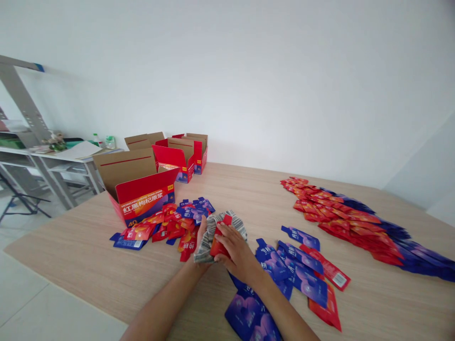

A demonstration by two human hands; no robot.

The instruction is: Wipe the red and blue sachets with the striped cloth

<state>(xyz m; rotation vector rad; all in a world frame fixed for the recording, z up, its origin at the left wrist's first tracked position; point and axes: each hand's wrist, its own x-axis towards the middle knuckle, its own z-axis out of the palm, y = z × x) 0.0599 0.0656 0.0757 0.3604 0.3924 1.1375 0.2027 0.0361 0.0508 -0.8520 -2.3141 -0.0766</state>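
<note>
A grey-and-white striped cloth (205, 246) is bunched in my left hand (201, 233), whose thumb side shows while its fingers are hidden beneath the fabric. Against that cloth my right hand (236, 253) grips a red sachet (215, 246), fingers curved over its front. Left of my hands lies a mixed pile of red and blue sachets (174, 226), close by the open front carton (144, 199). Blue sachets (272, 265) and a few red ones (327, 267) are spread on the table to the right, partly beneath my right forearm.
Long overlapping rows of red and blue sachets (355, 227) stretch along the right of the wooden table (245, 189). More open red cartons (174, 156) stand at the back left. Beyond the table's left edge are grey desks (67, 163) and a stand (21, 199).
</note>
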